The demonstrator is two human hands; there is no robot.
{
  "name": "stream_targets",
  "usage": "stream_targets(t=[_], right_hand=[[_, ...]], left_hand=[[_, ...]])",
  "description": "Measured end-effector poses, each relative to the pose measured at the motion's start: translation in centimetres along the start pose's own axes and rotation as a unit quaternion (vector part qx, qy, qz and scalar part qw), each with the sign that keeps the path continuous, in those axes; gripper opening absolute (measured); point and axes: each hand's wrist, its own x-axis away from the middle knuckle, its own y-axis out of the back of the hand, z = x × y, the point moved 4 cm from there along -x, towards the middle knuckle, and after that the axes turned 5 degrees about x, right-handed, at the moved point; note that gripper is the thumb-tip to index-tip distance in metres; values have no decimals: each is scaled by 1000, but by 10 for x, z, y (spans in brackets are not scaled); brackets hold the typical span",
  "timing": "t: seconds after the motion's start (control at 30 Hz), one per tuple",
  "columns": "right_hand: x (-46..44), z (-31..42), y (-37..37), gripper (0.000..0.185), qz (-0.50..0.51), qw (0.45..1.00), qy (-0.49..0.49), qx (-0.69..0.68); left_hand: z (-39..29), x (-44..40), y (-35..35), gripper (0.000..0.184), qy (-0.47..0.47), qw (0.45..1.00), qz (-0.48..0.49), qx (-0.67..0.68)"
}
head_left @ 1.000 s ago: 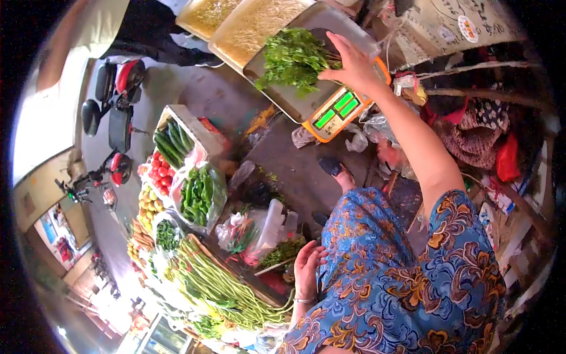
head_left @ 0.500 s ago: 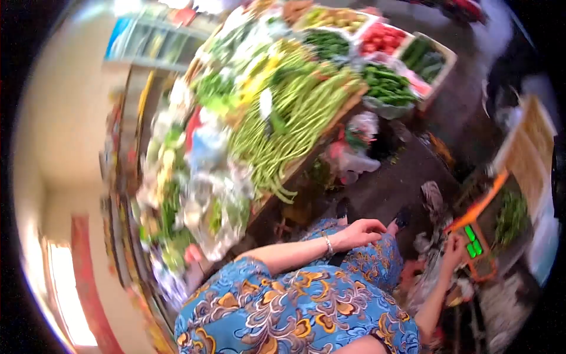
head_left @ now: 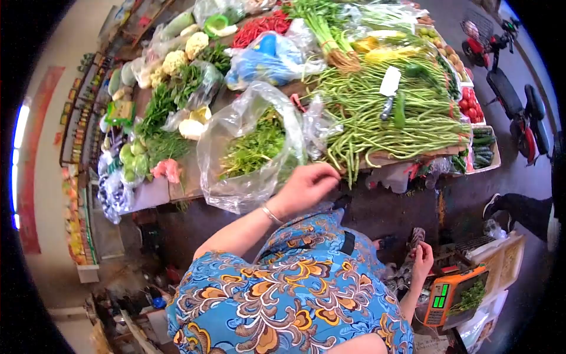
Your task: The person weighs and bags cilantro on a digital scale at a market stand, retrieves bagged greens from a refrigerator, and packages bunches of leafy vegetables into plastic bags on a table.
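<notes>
My left hand, with a bracelet at the wrist, hovers at the front edge of the stall table. Its fingers are loosely curled together, and nothing shows in them. Just left of it stands an open clear plastic bag with leafy greens inside. Long green beans spread out to its right. Lower right, my right hand is raised with bent fingers partly apart and nothing visible in it. Beside that hand is an orange scale with a lit green display; green leaves lie on its pan.
Cauliflower, red chillies and a blue bag lie farther back. Crates of tomatoes and cucumbers stand at the right end. Beyond are a scooter and another person's leg.
My view has swung left and levelled toward the table. My left hand has moved from over my lap to the table edge. My right hand has come away from the scale's display.
</notes>
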Motion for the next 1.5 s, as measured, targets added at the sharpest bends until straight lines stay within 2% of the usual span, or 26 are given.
stream_targets(t=[0.03, 0.13, 0.17, 0.3, 0.37, 0.4, 0.47, 0.5, 0.6, 0.77, 0.83, 0.97, 1.07, 1.1, 1.17, 1.3, 1.37, 1.4, 1.43, 1.5], right_hand=[[0, 7, -17, 16, 6, 1000, 4, 15], [11, 45, -64, 14, 29, 993, 56, 98], [10, 41, -75, 15, 54, 994, 51, 84], [22, 62, -99, 16, 86, 988, 40, 121], [30, 70, -99, 16, 94, 986, 41, 132], [31, 66, -95, 17, 94, 986, 37, 131], [31, 65, -85, 17, 76, 985, 46, 149], [32, 66, -81, 17, 61, 983, 54, 164], [42, 74, -73, 18, 45, 990, 28, 132], [56, 65, -69, 18, 42, 985, 7, 166], [58, 58, -71, 18, 36, 986, 17, 163], [54, 39, -75, 17, 52, 986, 9, 160], [52, 44, -80, 17, 52, 984, 29, 167], [51, 52, -81, 17, 53, 986, 15, 160], [47, 54, -83, 17, 56, 987, 0, 152], [37, 52, -83, 18, 59, 988, 21, 143], [37, 56, -86, 18, 60, 989, 12, 134], [34, 55, -86, 18, 59, 984, 39, 166], [33, 54, -88, 18, 61, 984, 38, 163], [31, 57, -91, 18, 67, 982, 50, 172]], left_hand=[[16, 5, 31, 12, 4, 998, -55, 17], [71, 9, 117, 13, 64, 985, -147, -69], [88, 9, 144, 13, 81, 977, -169, -105], [190, 5, 230, 20, 87, 909, -182, -366], [213, 1, 254, 22, 50, 881, -229, -412], [218, 0, 261, 22, 50, 883, -225, -409], [234, -10, 272, 27, 170, 862, -179, -443], [233, -16, 275, 27, 166, 863, -176, -443], [239, -23, 272, 43, 352, 833, -64, -422], [239, -31, 272, 55, 397, 799, -21, -451], [228, -34, 268, 57, 422, 765, 8, -487], [192, -39, 252, 55, 349, 756, 58, -551], [197, -44, 251, 44, 266, 845, 21, -464], [208, -42, 253, 44, 267, 844, 21, -465], [213, -40, 252, 39, 89, 871, -47, -481], [167, -31, 246, 31, 66, 854, -59, -512], [153, -25, 250, 26, 93, 789, -32, -607], [139, -15, 253, 22, 36, 776, -82, -624], [130, -9, 257, 22, 37, 774, -81, -627], [105, 3, 266, 24, 20, 758, -183, -626]])
